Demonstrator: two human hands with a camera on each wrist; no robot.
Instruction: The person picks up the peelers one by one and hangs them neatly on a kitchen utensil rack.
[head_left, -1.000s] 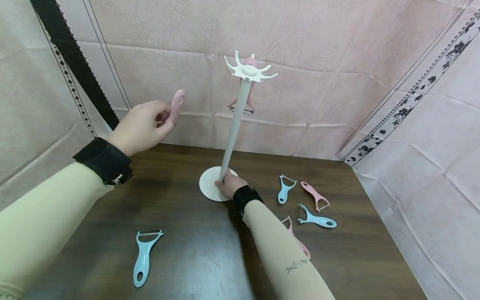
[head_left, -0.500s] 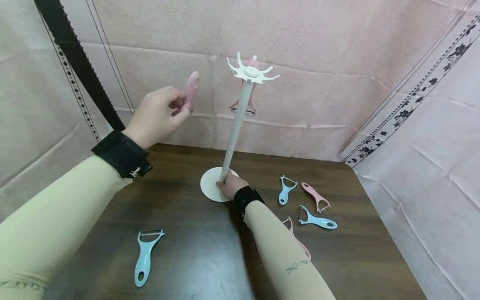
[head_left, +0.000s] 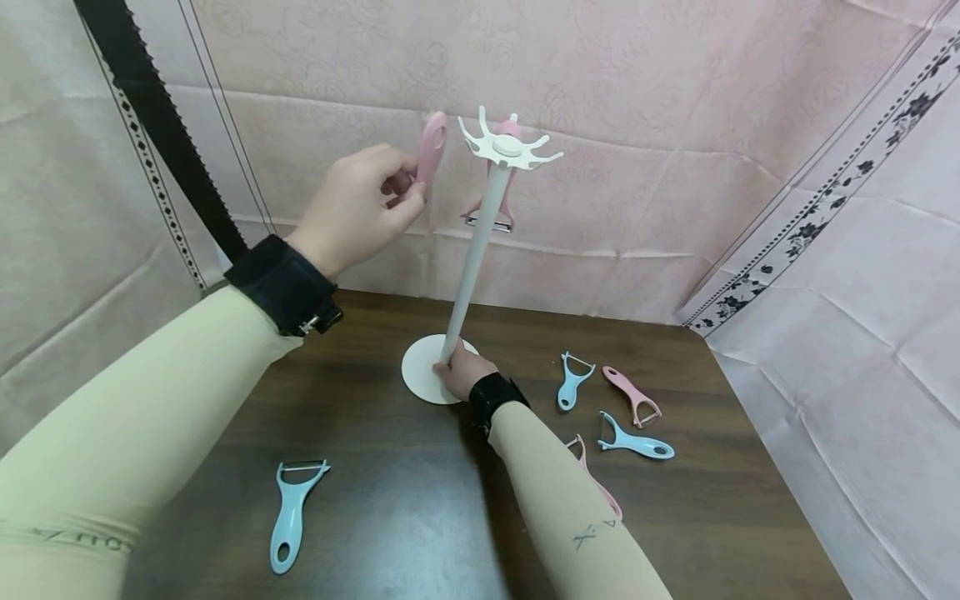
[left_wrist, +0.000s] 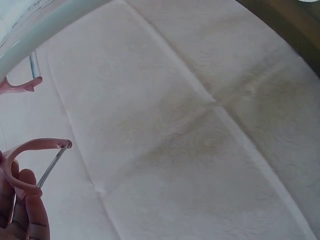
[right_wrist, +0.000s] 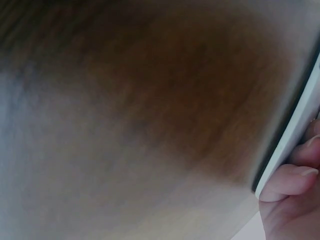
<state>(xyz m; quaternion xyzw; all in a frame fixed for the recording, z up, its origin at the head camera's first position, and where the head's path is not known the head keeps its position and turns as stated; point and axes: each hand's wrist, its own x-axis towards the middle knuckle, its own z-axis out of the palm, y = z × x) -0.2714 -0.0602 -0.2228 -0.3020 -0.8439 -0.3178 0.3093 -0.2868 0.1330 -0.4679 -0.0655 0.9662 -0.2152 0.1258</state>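
My left hand (head_left: 360,204) pinches a pink peeler (head_left: 432,148) near its head, the handle pointing up, just left of a white hook stand (head_left: 476,250). In the left wrist view the fingers (left_wrist: 37,215) lie against the peeler's forked head, its blade facing outward. A second pink peeler (head_left: 509,129) hangs from a back hook of the stand, blade down, partly hidden by the pole. Low on the pole, my right hand (head_left: 465,372) grips the stand at its round base (head_left: 420,371). The right wrist view shows fingertips right at the base's edge (right_wrist: 287,137).
On the brown table (head_left: 375,492) lie a blue peeler (head_left: 288,521) at front left and, to the right, two blue peelers (head_left: 567,392) and a pink peeler (head_left: 630,393). Another pink peeler (head_left: 600,487) is partly behind the right forearm. A pale cloth (head_left: 637,208) hangs behind.
My left hand has moved right and upward with the pink peeler, closer to the hooks of the stand. The right hand stays on the base.
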